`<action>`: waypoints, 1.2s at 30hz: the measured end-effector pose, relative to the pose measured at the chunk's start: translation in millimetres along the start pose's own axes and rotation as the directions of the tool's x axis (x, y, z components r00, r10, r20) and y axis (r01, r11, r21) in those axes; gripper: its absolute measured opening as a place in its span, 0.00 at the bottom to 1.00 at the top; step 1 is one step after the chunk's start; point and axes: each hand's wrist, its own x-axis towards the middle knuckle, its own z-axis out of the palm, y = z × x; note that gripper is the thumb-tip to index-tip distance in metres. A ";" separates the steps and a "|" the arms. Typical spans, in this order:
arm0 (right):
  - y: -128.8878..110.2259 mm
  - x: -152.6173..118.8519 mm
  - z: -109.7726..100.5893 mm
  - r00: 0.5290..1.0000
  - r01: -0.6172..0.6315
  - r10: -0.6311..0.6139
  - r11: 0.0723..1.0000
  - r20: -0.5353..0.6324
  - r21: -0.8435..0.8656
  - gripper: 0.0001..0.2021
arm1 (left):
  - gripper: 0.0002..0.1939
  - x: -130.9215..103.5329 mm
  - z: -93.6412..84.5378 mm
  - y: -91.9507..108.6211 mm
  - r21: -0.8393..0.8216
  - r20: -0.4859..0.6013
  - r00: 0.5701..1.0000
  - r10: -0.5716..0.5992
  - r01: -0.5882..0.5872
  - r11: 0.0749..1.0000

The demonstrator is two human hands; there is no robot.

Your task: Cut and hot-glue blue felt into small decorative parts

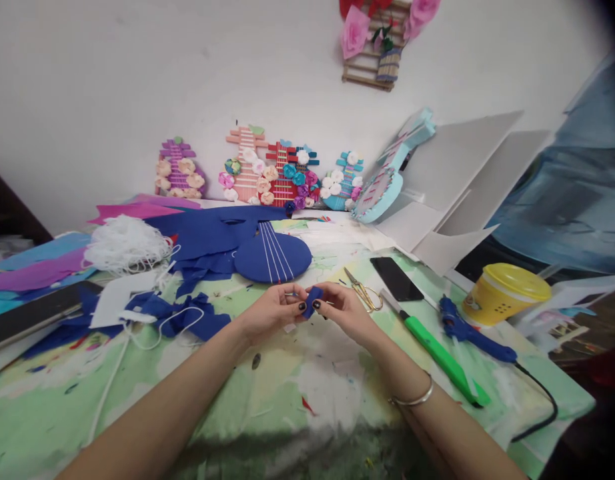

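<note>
A small piece of dark blue material (313, 302) is pinched between the fingertips of both hands, above the middle of the table. My left hand (275, 308) closes on it from the left, and my right hand (341, 305) from the right, thumbs almost touching. Whether it is folded or wrapped round something, I cannot tell. Just beyond my hands lies a blue oval body (257, 259) with white strings across it, like a small lute. To the right of my right hand rest gold-handled scissors (365, 293).
Right of my hands lie a black phone (397, 279), a green cutter knife (437, 353), a blue glue gun (472, 333) with its cord and a yellow tub (505, 293). White cord (127, 245) and blue cloth scraps (187, 317) are at left. Decorated instruments (282, 173) line the wall.
</note>
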 end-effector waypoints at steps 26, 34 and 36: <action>-0.4 -4.1 -24.6 0.837 -0.530 0.529 0.847 0.140 -0.035 0.10 | 0.07 1.2 15.8 -19.8 0.792 0.074 0.978 0.195 -0.177 0.585; -0.4 -9.1 -37.5 0.835 -0.506 0.530 0.845 0.145 -0.176 0.17 | 0.09 5.1 13.9 -24.9 0.825 0.052 0.961 0.271 -0.194 0.530; -1.1 -11.3 -37.6 0.835 -0.506 0.534 0.840 0.133 -0.196 0.17 | 0.09 6.5 12.8 -26.7 0.800 0.020 0.973 0.232 -0.154 0.580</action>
